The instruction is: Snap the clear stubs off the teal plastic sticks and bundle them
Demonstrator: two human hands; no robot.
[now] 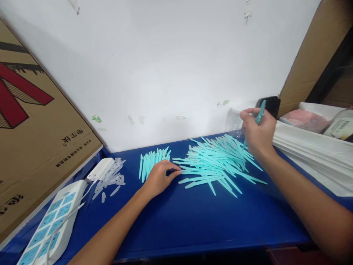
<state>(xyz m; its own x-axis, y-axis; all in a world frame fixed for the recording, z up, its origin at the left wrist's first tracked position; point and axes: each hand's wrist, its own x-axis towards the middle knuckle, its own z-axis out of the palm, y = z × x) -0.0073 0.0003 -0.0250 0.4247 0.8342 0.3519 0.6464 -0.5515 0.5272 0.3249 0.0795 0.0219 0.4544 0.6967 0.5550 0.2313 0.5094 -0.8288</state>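
Observation:
A loose pile of slim turquoise eyebrow razors (215,158) is spread over the blue table, their handles pointing many ways. At the pile's left edge, the thumb and fingertips of my left hand (160,178) are pinched on the end of one razor. My right hand (259,132) is raised at the pile's right side, with fingers closed around a single darker-looking razor (260,113) held upright. Behind my left hand, a neater row of turquoise razors (151,162) lies side by side. Further left are small translucent caps (113,176) in a loose heap.
A white power strip (52,224) with cables and a white adapter (100,168) stand at the left. Cardboard boxes (35,140) rise along the left side. White packaging (311,151) and a black object (271,105) sit at the right. A white wall closes the back.

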